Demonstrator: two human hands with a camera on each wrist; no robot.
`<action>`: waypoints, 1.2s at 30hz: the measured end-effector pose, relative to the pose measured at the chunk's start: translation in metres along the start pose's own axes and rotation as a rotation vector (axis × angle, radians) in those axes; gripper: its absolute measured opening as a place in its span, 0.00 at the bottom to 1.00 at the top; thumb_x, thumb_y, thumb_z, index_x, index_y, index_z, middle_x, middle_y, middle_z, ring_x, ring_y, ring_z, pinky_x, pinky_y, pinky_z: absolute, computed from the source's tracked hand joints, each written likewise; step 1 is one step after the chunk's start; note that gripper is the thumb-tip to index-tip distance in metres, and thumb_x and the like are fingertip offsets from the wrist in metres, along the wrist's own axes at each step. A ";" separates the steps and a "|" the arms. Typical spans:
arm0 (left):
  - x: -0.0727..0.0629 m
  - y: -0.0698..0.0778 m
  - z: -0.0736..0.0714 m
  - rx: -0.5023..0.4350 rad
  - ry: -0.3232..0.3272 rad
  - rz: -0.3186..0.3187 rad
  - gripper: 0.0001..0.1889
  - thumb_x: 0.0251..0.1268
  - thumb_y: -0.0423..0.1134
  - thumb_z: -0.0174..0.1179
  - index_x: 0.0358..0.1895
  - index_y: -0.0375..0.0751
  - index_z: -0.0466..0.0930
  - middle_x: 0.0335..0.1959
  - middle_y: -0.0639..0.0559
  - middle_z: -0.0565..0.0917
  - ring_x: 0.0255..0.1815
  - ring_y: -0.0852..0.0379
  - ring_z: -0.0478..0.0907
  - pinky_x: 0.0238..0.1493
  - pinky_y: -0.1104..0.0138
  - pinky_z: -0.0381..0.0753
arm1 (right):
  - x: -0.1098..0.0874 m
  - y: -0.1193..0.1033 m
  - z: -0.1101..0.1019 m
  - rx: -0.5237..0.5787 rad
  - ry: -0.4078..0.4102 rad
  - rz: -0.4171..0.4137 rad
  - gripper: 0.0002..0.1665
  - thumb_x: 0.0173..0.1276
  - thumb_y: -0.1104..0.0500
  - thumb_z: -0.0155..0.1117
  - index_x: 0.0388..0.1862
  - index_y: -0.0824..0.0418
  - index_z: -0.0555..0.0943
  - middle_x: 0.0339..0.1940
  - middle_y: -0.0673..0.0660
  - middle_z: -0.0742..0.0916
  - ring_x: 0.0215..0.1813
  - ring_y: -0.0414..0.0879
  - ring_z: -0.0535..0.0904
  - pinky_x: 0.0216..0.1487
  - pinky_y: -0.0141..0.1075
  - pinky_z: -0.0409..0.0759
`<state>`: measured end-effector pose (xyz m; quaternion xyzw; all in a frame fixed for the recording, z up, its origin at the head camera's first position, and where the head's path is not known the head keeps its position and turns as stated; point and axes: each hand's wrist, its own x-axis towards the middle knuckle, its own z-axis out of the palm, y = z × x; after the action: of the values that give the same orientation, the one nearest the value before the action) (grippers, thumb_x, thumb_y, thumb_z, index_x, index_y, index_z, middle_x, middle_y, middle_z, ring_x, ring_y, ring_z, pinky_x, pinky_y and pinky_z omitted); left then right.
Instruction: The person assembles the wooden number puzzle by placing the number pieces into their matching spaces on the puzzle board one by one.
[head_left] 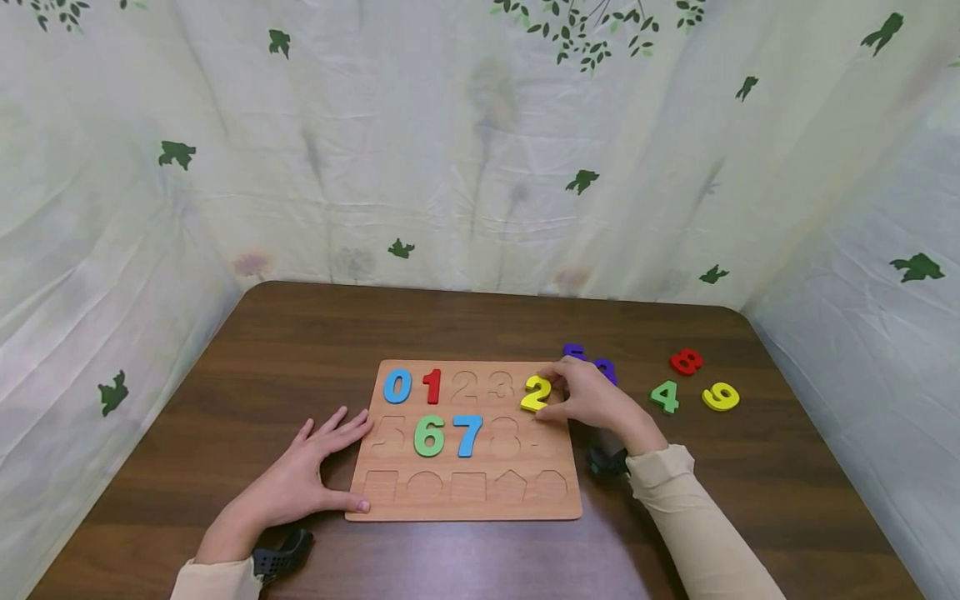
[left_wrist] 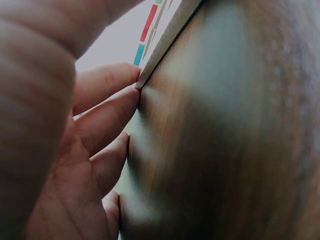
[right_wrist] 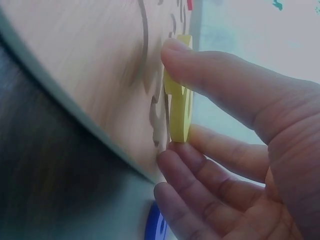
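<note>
A wooden number puzzle board (head_left: pixel 467 508) lies on the table. My right hand (head_left: pixel 596 400) pinches the yellow number 2 (head_left: pixel 536 393) between thumb and fingers, over the right end of the board's top row. The right wrist view shows this yellow piece (right_wrist: pixel 180 112) on edge, close over the board's surface. My left hand (head_left: pixel 300 479) is spread at the board's left side, with the thumb on its lower left corner and fingertips at the left edge. Blue 0 (head_left: pixel 397 387), red 1 (head_left: pixel 432 387), green 6 (head_left: pixel 429 437) and blue 7 (head_left: pixel 468 436) sit on the board.
Right of the board lie a red 8 (head_left: pixel 686 362), a green 4 (head_left: pixel 664 397) and a yellow 9 (head_left: pixel 721 397). Behind my right hand, a purple 5 (head_left: pixel 573 351) and another purple piece (head_left: pixel 606 369) are partly hidden. A patterned curtain (head_left: pixel 420 167) surrounds the wooden table (head_left: pixel 315 333).
</note>
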<state>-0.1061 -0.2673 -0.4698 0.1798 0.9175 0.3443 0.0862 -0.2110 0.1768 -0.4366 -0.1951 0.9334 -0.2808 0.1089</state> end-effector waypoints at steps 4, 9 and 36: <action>0.000 0.000 0.000 0.000 0.001 0.003 0.58 0.44 0.66 0.84 0.82 0.52 0.70 0.85 0.44 0.68 0.88 0.27 0.49 0.81 0.24 0.37 | 0.005 -0.005 0.002 -0.008 -0.001 -0.013 0.38 0.60 0.49 0.87 0.65 0.63 0.85 0.54 0.58 0.87 0.54 0.49 0.82 0.58 0.45 0.85; 0.000 0.001 0.000 -0.004 0.003 0.004 0.58 0.44 0.65 0.84 0.82 0.51 0.70 0.85 0.44 0.68 0.88 0.27 0.49 0.81 0.24 0.36 | 0.010 -0.013 0.003 -0.010 -0.010 -0.011 0.39 0.60 0.49 0.87 0.66 0.64 0.84 0.56 0.58 0.87 0.56 0.51 0.82 0.61 0.47 0.86; -0.001 -0.001 0.001 -0.020 0.005 0.009 0.57 0.44 0.65 0.84 0.82 0.52 0.70 0.85 0.47 0.68 0.89 0.28 0.49 0.82 0.25 0.37 | 0.059 -0.052 0.022 -0.039 -0.127 -0.102 0.35 0.64 0.51 0.84 0.67 0.61 0.84 0.53 0.56 0.85 0.52 0.47 0.81 0.56 0.39 0.86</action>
<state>-0.1055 -0.2677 -0.4710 0.1823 0.9134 0.3541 0.0840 -0.2415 0.1018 -0.4308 -0.2620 0.9188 -0.2548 0.1493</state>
